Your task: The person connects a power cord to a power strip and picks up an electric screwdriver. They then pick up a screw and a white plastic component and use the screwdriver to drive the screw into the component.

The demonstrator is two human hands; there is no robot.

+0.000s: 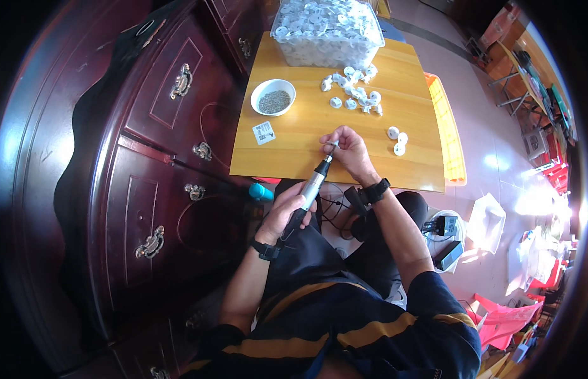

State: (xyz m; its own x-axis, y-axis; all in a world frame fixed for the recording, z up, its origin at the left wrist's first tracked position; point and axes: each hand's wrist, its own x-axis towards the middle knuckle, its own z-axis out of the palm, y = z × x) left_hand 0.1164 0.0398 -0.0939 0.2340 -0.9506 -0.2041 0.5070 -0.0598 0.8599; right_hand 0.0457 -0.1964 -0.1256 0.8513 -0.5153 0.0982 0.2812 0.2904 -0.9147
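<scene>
My left hand (288,211) grips a slim grey and black electric screwdriver (312,189) by its body, tip pointing up and away. My right hand (351,150) pinches at the screwdriver's tip over the near edge of a small wooden table (319,129); what it holds there is too small to tell. On the table lie a loose pile of white round plastic parts (354,91), three more white parts (397,140) to the right of my right hand, and a white bowl of small grey screws (273,98).
A clear plastic bin (325,31) full of white parts stands at the table's far edge. A small white packet (264,132) lies near the bowl. A dark wooden cabinet (149,158) stands to the left. An orange crate (449,132) sits right of the table; black power adapters (445,243) lie on the floor.
</scene>
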